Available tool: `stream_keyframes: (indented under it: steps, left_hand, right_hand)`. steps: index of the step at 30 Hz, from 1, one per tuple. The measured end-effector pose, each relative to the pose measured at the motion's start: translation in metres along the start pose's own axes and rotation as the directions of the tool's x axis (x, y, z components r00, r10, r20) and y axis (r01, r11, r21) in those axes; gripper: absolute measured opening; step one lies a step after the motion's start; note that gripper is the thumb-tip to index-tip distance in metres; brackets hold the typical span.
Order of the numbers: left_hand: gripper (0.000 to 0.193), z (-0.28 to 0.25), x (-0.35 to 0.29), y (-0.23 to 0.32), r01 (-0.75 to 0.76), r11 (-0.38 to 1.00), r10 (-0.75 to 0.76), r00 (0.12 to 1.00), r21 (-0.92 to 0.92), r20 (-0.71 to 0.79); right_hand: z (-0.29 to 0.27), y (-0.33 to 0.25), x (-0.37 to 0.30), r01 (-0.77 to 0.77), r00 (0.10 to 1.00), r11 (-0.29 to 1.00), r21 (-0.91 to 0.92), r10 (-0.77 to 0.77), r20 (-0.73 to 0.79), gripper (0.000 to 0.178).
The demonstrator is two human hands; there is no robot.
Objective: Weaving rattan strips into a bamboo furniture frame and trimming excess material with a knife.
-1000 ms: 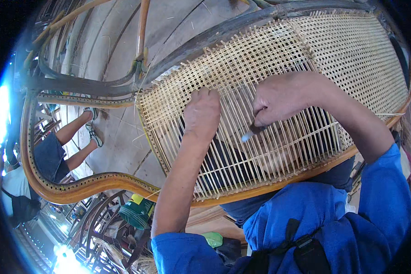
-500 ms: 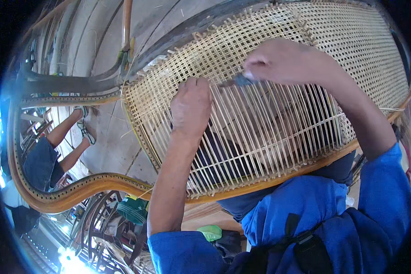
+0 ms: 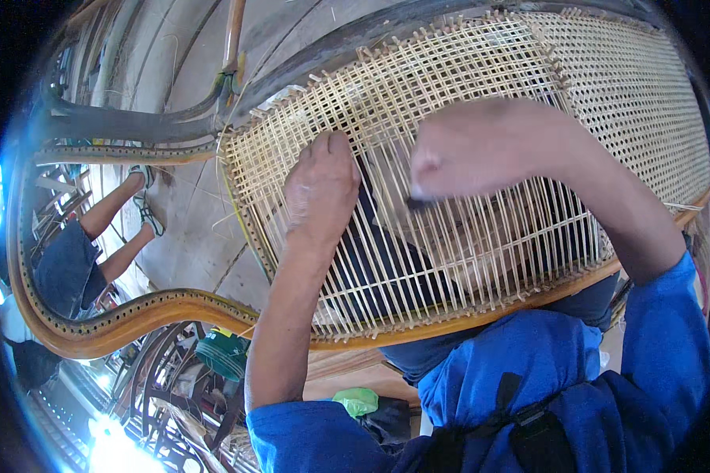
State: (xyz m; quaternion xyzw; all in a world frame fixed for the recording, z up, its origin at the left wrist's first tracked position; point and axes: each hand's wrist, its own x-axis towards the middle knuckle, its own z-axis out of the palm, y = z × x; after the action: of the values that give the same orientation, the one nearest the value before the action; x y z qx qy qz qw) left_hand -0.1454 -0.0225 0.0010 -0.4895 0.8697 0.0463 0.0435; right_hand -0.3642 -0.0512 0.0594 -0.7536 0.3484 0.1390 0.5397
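A wooden chair frame [image 3: 166, 311] with a cane panel lies across my lap. Its far part is closely woven cane mesh [image 3: 355, 102]; nearer me, bare cane strands [image 3: 386, 276] run side by side with a few cross strands. My left hand [image 3: 322, 185] is closed at the border between mesh and bare strands, knuckles up; its fingertips and anything in them are hidden. To its right, my right hand [image 3: 481, 150] is curled and smeared by motion over the strands. A small dark thing [image 3: 422, 203] shows at its fingertips, too blurred to name.
Holes line the curved frame rail at left. Another person's legs [image 3: 122, 225] show beyond it on the floor. Below the rail are a green container [image 3: 222, 355] and dark curved wooden parts [image 3: 154, 378]. A light green bag [image 3: 356, 400] lies by my left sleeve.
My right hand has swung down toward me along the strands, with the dark thing at its fingertips. My left hand stays near the same place, slightly left in the picture.
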Motion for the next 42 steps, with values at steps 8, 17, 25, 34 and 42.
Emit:
stream_keyframes:
  steps: [8,17,25,34,42]
  left_hand:
    - [0.030,-0.010,0.005,-0.006,0.083,0.977,-0.043,0.979,-0.194,0.201]
    - [0.052,-0.017,-0.031,0.084,0.102,0.912,-0.039,0.986,-0.397,0.163]
    - [0.084,0.004,-0.076,0.147,-0.212,0.859,0.364,0.893,-0.466,0.264]
    - [0.089,0.001,-0.073,0.148,-0.202,0.875,0.371,0.864,-0.441,0.339]
    - [0.090,0.000,-0.082,0.145,-0.214,0.871,0.386,0.855,-0.442,0.347]
  right_hand:
    - [-0.002,0.018,0.009,-0.018,0.999,0.994,0.106,0.014,0.034,0.031]
    - [-0.004,0.051,-0.066,-0.158,0.938,0.986,-0.056,0.132,-0.322,0.028]
    - [-0.021,0.051,-0.071,-0.189,0.869,0.982,0.028,0.181,-0.461,0.023]
    - [-0.012,0.051,-0.064,-0.169,0.902,0.983,0.077,0.186,-0.389,0.029]
    - [-0.008,0.040,-0.048,-0.049,0.871,0.998,0.041,0.063,-0.486,0.028]
